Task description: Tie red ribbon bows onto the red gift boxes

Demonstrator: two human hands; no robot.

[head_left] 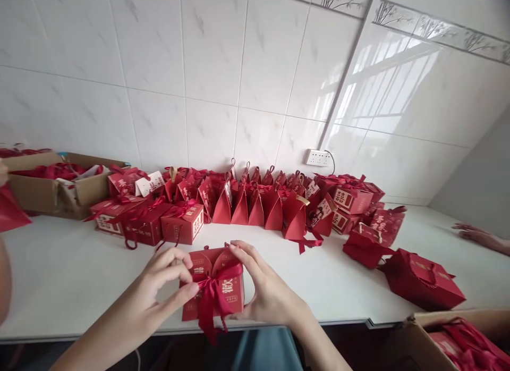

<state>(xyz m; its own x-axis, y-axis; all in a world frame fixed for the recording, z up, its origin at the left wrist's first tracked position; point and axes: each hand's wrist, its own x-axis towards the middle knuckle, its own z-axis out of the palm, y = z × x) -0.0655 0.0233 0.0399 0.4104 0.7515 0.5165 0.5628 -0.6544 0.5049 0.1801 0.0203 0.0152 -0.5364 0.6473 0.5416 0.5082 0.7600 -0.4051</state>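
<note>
A red gift box (192, 308) with gold lettering rests near the front edge of the white table. Tied across its top is a dark red ribbon (211, 299) in a bow, its tails hanging over the near side. My left hand (161, 286) pinches the bow's left loop between thumb and fingertips. On the other side, my right hand (269, 288) is wrapped around the box's right side, fingers at the far top edge and thumb low near the front. Just beyond sits another red box (181, 230) with a ribbon bow.
Several red triangular boxes (239, 209) line the tiled wall. Stacked red boxes (350, 201) and red bags (422, 280) stand right. Cardboard cartons (90, 190) hold red items left and at lower right (422, 320). Other people's hands (474, 233) show at both edges.
</note>
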